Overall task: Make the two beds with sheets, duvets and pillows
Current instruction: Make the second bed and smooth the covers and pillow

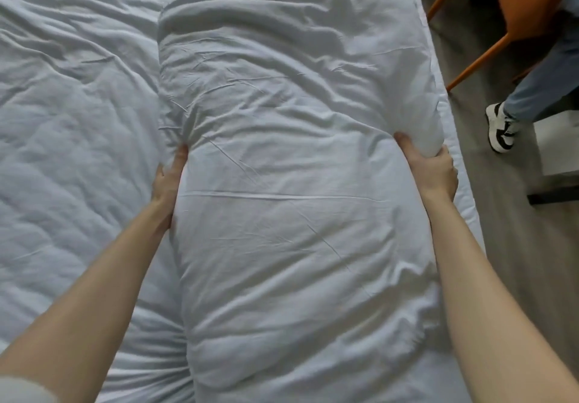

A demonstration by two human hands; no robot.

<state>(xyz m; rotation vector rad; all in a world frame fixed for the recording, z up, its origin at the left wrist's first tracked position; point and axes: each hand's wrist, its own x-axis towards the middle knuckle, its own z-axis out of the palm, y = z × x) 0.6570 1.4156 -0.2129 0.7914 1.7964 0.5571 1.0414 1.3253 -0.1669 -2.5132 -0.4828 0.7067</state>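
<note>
A large white pillow [297, 167] fills the middle of the view, its plain cotton case crumpled with many fine creases and one straight fold line running across it just below the hands. It is plump and long, lying lengthwise away from the person along the right side of the bed, on top of a rumpled white duvet [72, 105] that spreads to the left. A narrow strip of white sheet [451, 139] shows along the bed's right edge, just beside the pillow. The left hand [169, 180] grips the pillow's left side, thumb pressed into the fabric so the case puckers round it, the other fingers hidden beneath. The right hand [434, 173] grips the right side, thumb on top and fingers curled round the bulging edge. Both bare forearms reach forward from the bottom corners, roughly straight, the hands level with each other. Beyond the bed lies a grey floor [501, 246], with the orange legs of a chair [470, 61] and another person's jeans-clad leg and black-and-white sneaker [501, 130].
</note>
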